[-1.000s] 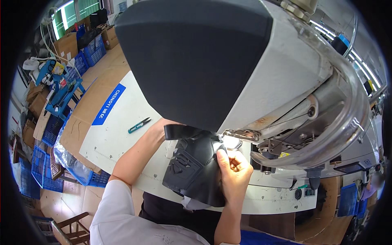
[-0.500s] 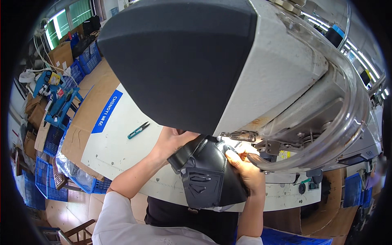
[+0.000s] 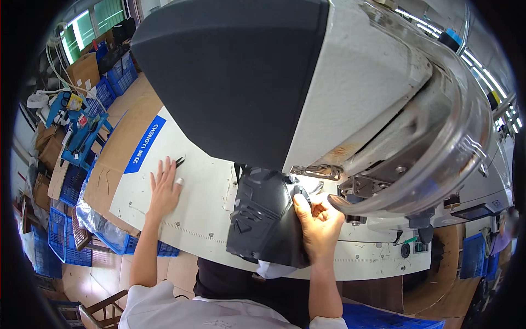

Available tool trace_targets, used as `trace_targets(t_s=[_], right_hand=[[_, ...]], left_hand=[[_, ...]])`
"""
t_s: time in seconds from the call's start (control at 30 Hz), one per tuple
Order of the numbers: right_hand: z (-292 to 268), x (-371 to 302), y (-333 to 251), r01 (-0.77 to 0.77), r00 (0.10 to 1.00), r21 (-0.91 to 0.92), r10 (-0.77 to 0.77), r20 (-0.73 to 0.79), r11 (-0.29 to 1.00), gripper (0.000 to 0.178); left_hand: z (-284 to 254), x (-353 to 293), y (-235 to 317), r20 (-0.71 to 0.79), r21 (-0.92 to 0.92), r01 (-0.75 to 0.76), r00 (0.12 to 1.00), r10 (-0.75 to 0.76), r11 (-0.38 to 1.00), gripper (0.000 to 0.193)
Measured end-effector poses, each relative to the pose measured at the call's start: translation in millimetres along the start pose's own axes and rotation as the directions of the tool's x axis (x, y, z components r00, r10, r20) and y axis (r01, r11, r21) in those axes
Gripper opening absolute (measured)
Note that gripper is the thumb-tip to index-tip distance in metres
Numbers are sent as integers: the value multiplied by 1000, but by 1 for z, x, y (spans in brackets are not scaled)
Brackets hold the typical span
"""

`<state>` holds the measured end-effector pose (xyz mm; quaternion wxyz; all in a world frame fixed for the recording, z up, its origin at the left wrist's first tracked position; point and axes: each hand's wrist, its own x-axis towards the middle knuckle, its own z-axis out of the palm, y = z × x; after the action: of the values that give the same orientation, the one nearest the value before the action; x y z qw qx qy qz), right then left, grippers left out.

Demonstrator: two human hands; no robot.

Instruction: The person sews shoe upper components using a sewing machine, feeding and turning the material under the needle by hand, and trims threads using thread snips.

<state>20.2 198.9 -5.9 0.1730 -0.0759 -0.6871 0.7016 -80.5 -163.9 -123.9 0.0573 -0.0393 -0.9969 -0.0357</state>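
Observation:
A stitched black leather piece (image 3: 266,219) with embossed marks lies under the head of a sewing machine (image 3: 315,171), partly hanging over the table's near edge. Some white material pokes out beneath it. My right hand (image 3: 320,225) pinches the leather's right edge between thumb and fingers, close to the lit needle area. The needle itself is hidden. Farther left, my left hand (image 3: 164,192) rests flat on the tabletop with its fingers spread, a white wrap on one finger. It covers most of a pair of thread snips (image 3: 179,162); only the dark blade tips show.
The dark machine cover (image 3: 230,82) and a clear curved guard (image 3: 460,159) hang over the white table (image 3: 192,214). Cardboard (image 3: 112,170) lines the table's left side. Blue crates (image 3: 66,236) and a blue stool (image 3: 85,142) stand on the left.
My left hand has let go of the leather and moved left onto the snips. The leather has shifted slightly and lies flatter, while my right hand keeps its hold.

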Motion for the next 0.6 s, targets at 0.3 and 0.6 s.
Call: trace_targets(t_s=[0.3, 0.6], right_hand=[[6, -5, 14, 25, 991, 27, -21, -135, 999, 12], [32, -12, 19, 99, 950, 58, -77, -304, 993, 16]], left_hand=[[-122, -102, 152, -206, -917, -246, 966, 155, 314, 60], [-107, -102, 214, -192, -981, -193, 971, 141, -10, 78]])
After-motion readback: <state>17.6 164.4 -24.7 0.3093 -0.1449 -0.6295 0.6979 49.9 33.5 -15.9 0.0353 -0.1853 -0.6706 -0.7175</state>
